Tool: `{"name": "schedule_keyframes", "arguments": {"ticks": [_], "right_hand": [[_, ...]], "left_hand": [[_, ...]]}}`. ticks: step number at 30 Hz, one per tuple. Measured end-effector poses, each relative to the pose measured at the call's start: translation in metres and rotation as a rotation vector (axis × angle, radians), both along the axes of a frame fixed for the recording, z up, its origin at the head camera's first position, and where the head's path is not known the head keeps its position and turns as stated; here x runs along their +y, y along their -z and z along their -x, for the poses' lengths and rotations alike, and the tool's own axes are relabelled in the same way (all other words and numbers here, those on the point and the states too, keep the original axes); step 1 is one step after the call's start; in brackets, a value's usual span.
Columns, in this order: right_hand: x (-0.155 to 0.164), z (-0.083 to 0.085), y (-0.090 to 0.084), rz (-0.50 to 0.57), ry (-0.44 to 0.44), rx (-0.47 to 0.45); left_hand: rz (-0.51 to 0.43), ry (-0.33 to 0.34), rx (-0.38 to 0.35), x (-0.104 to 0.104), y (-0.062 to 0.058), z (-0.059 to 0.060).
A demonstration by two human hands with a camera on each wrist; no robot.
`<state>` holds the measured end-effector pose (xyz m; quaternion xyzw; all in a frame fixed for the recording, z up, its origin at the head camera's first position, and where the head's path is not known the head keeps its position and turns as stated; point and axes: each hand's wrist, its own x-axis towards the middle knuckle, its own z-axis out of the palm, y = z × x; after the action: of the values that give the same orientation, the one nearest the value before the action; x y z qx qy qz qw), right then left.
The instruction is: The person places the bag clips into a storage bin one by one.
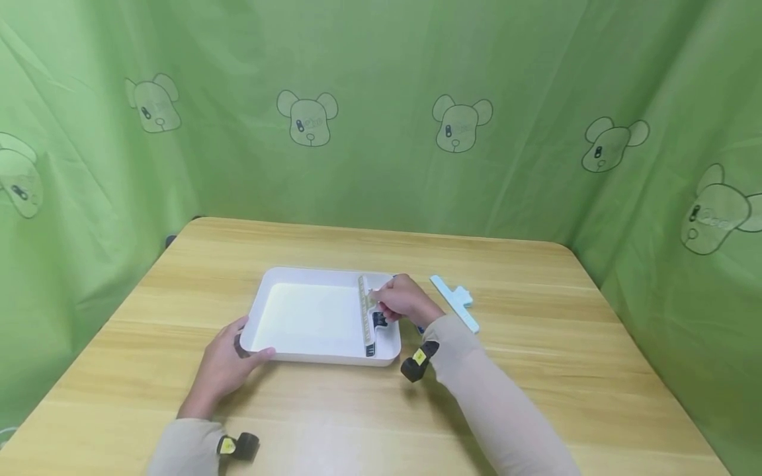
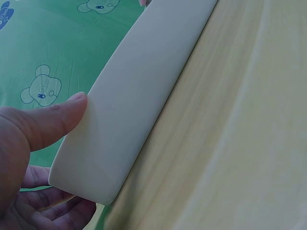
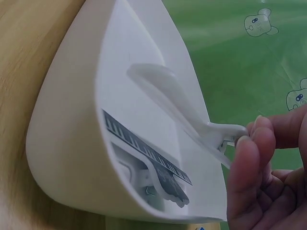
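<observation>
A shallow white tray (image 1: 321, 359) stands on the table. My left hand (image 1: 223, 363) grips its near left corner, thumb on the near wall and the other fingers around the left side. At the tray's right end my right hand (image 1: 405, 297) pinches the handle of a long pale sealing clip (image 3: 168, 91). The clip is tilted above the tray floor in the right wrist view. Under it, inside the tray, lies a second sealing clip (image 3: 148, 153) with a black-and-white striped bar and a dark handle. The held clip partly covers it in the head view.
A light blue sealing clip (image 1: 455, 303) lies on the table (image 1: 536, 370) to the right of the tray. Something dark blue (image 1: 420, 329) shows in part beside the right wrist. A green curtain (image 1: 381, 185) with bear prints hangs behind and at both sides.
</observation>
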<state>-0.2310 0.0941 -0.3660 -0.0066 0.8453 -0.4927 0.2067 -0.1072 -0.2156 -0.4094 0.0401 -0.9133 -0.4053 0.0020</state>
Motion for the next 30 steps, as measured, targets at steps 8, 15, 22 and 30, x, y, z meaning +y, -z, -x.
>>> {"name": "schedule_keyframes", "arguments": {"ticks": [8,15,22,30], "right_hand": [[-0.003,0.001,0.001,0.022,0.01,-0.026],[-0.006,0.0,0.003,0.001,0.014,-0.014],[-0.01,-0.002,0.005,0.003,0.003,-0.008],[-0.013,-0.003,0.007,0.002,-0.006,-0.003]], "left_hand": [[0.007,0.001,-0.007,-0.001,0.001,0.001],[0.004,0.003,-0.007,-0.001,0.002,0.001],[0.002,-0.001,-0.007,-0.002,0.002,0.001],[0.003,-0.003,-0.009,-0.001,0.002,0.002]]}}
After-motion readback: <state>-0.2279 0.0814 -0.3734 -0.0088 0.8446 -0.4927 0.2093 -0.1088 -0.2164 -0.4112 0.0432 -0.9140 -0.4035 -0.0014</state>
